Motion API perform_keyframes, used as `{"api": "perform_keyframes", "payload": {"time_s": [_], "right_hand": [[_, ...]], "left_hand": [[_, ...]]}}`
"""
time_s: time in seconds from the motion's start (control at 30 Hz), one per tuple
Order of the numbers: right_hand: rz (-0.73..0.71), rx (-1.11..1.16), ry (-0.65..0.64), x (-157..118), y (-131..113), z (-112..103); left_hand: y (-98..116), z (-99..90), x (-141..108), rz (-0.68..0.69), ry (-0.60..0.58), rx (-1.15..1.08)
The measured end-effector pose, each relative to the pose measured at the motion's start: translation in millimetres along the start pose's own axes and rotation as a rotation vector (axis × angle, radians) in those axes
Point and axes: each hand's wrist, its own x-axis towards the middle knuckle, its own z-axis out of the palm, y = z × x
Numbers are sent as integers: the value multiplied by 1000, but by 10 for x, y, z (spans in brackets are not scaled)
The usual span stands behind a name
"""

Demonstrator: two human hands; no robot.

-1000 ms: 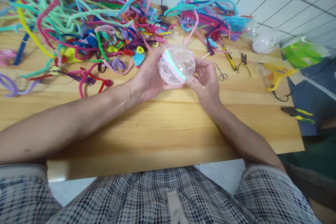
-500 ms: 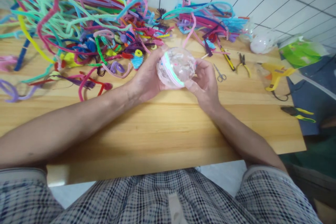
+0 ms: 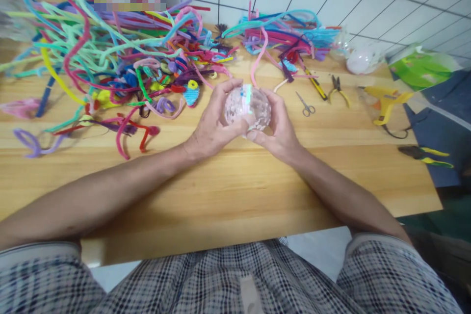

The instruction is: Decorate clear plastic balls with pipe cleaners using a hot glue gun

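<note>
A clear, round plastic ball (image 3: 259,105) is held between my two hands above the wooden table (image 3: 235,196). A pale green and pinkish-white band (image 3: 248,98) runs upright around its middle. My left hand (image 3: 221,120) wraps the ball's left side, its thumb across the lower front. On the right side, my right hand (image 3: 277,127) is closed around it, the thumb meeting the left thumb near the bottom. Small speckles show on or inside the ball; which, I cannot tell. Fingers behind it are hidden.
Tangled pipe cleaners (image 3: 110,49) cover the back left, with another bundle (image 3: 287,32) at the back. To the right lie small scissors (image 3: 306,105), a utility knife (image 3: 314,81), pliers (image 3: 338,92), a yellow glue gun (image 3: 386,103), a second pair of pliers (image 3: 423,154) and a green packet (image 3: 421,68).
The ball has turned so its band, slanted before, now stands nearly upright. Both thumbs have come together at its lower front. The view has shifted slightly.
</note>
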Motion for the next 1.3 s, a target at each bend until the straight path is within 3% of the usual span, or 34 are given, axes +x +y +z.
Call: {"api": "perform_keyframes", "payload": {"time_s": [0.3,0.97,1.3], "right_hand": [[-35,92,5,-25,126,27],[-135,-28,-1,-35,169,-19],[-121,52,30,5,279,-43]], "left_hand": [[-32,-18,-26,142,-69,115],[-58,-68,-12,153,-134,141],[-134,-33,10,208,-135,137]]}}
